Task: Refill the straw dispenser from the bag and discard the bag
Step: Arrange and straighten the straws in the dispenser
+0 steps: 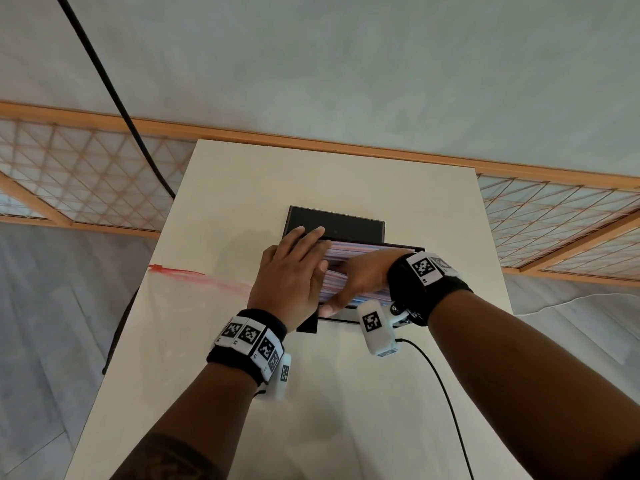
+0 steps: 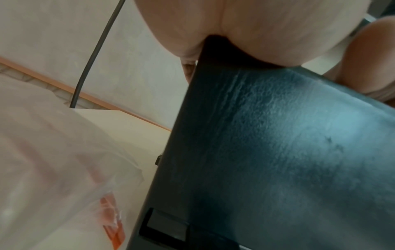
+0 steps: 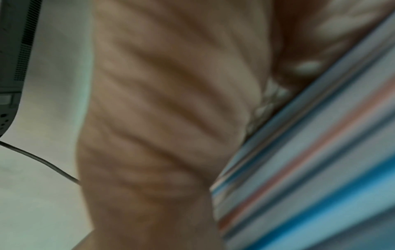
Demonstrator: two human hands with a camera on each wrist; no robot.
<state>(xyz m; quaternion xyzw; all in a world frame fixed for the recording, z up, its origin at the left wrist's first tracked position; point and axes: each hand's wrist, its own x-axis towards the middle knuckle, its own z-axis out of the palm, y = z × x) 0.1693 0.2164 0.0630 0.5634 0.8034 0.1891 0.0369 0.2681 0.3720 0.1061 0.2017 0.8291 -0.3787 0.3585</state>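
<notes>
A black straw dispenser (image 1: 398,249) stands mid-table with its lid (image 1: 334,223) tipped open toward the back. Striped straws (image 1: 360,249) fill it lengthwise. My left hand (image 1: 294,271) lies flat with straight fingers against the left ends of the straws, fingertips reaching the lid. My right hand (image 1: 360,275) wraps the straw bundle from above, thumb at the near side. The clear bag (image 1: 194,277) with a red zip strip lies flat to the left. In the left wrist view I see the dispenser's side wall (image 2: 278,152) and the bag (image 2: 53,169). The right wrist view shows blurred straws (image 3: 310,169) against my palm.
The white table (image 1: 311,410) is narrow, with edges close on both sides. A black cable (image 1: 438,375) trails from my right wrist over the near table. Another black cable (image 1: 114,98) hangs at the far left. A wooden lattice rail (image 1: 86,178) runs behind the table.
</notes>
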